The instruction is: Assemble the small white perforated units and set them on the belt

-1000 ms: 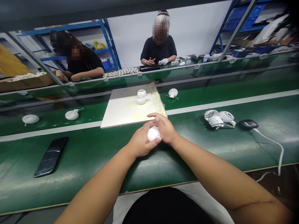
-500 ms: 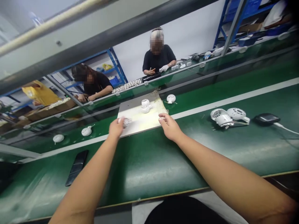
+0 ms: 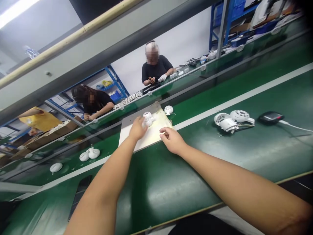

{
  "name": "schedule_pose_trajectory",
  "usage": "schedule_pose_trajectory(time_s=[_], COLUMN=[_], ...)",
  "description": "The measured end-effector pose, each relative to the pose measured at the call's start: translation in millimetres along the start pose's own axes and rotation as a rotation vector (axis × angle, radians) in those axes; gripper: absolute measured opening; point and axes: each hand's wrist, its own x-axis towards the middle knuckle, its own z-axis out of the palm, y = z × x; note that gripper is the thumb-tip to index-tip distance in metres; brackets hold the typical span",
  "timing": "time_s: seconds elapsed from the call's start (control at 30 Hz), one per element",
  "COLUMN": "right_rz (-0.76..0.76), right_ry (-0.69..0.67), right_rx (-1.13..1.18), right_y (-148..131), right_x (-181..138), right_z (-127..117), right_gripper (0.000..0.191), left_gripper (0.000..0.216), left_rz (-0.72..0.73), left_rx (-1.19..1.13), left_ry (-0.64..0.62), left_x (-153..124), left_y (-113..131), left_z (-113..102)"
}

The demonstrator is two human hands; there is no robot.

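Note:
My left hand [image 3: 138,128] reaches over the pale board [image 3: 129,138], its fingers apart and at the near side of two small round white slotted fan housings [image 3: 148,121]. Whether the fingertips touch them I cannot tell. Close to the board's right edge is my right hand [image 3: 172,139], its fingers loosely curled with a gap to the thumb and nothing visible between them. Just past the board's far right corner sits another white fan housing [image 3: 168,110]. Several more lie to the left on the green belt, among them a touching pair [image 3: 90,154] and a single one [image 3: 56,167].
White fan parts with wires [image 3: 233,120] and a black device [image 3: 271,117] on a white cable lie at right. A dark phone-like object [image 3: 79,195] is partly behind my left forearm. Across the bench, co-workers sit behind a rail [image 3: 149,93]; a metal beam [image 3: 97,42] crosses above.
My left hand has moved from the board's left side to the two housings, without the blurred white part it held. One more housing lies at left. The camera view has shifted.

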Motion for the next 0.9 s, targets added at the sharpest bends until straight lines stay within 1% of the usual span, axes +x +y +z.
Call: schedule_pose_trajectory(time_s=[0.03, 0.1, 0.13, 0.2, 0.23, 0.3, 0.33, 0.4, 0.43, 0.5, 0.57, 0.6, 0.67, 0.73, 0.77, 0.8, 0.83, 0.9], right_rz=[-0.017, -0.052, -0.078, -0.157, -0.206, -0.298, -0.334, -0.372, -0.365, -0.280, -0.120, -0.038, 0.100, 0.215, 0.268, 0.312, 0.331, 0.290], right_ry=[-0.003, -0.008, -0.008, 0.010, 0.023, 0.031, 0.009, -0.101, -0.166, -0.279, -0.358, -0.389, -0.440, -0.473, -0.483, -0.498, -0.520, -0.624], right_rx=[-0.016, -0.051, -0.069, -0.113, -0.138, -0.179, -0.186, -0.157, -0.124, -0.018, 0.150, 0.250, 0.452, 0.623, 0.692, 0.737, 0.744, 0.648], right_y=[1, 4, 5, 5, 4, -1, -5, -12, -15, -20, -22, -22, -21, -21, -21, -22, -24, -27], right_x=[0, -1, -1, 0, 0, 1, 1, -1, -2, -6, -9, -10, -14, -18, -20, -23, -25, -28], right_z=[0, -1, -2, -6, -8, -12, -14, -18, -19, -19, -15, -12, -3, 6, 10, 12, 13, 10], right_gripper=[0.028, 0.026, 0.026, 0.030, 0.033, 0.039, 0.042, 0.045, 0.045, 0.044, 0.039, 0.035, 0.033, 0.036, 0.038, 0.038, 0.039, 0.039], left_gripper=[0.060, 0.055, 0.052, 0.044, 0.042, 0.050, 0.054, 0.054, 0.053, 0.055, 0.066, 0.072, 0.076, 0.069, 0.065, 0.061, 0.058, 0.053], left_rz=[0.011, -0.018, -0.043, -0.091, -0.110, -0.135, -0.159, -0.252, -0.318, -0.443, -0.490, -0.475, -0.356, -0.192, -0.120, -0.071, -0.054, -0.094], left_rx=[-0.082, -0.186, -0.213, -0.300, -0.347, -0.442, -0.521, -0.736, -0.854, -1.031, -1.051, -1.016, -0.878, -0.782, -0.788, -0.829, -0.888, -0.996], left_ry=[-0.014, -0.015, -0.006, -0.008, -0.024, -0.078, -0.105, -0.134, -0.130, -0.105, -0.064, -0.018, 0.140, 0.319, 0.383, 0.423, 0.446, 0.453], left_x=[9, 19, 20, 12, 3, -21, -36, -67, -82, -107, -126, -132, -141, -146, -147, -148, -148, -148], left_y=[12, 30, 36, 45, 49, 54, 57, 64, 67, 74, 80, 82, 85, 85, 84, 84, 83, 80], left_z=[8, 15, 15, 9, 4, -6, -11, -17, -19, -19, -16, -14, -8, -2, 0, 2, 4, 5])
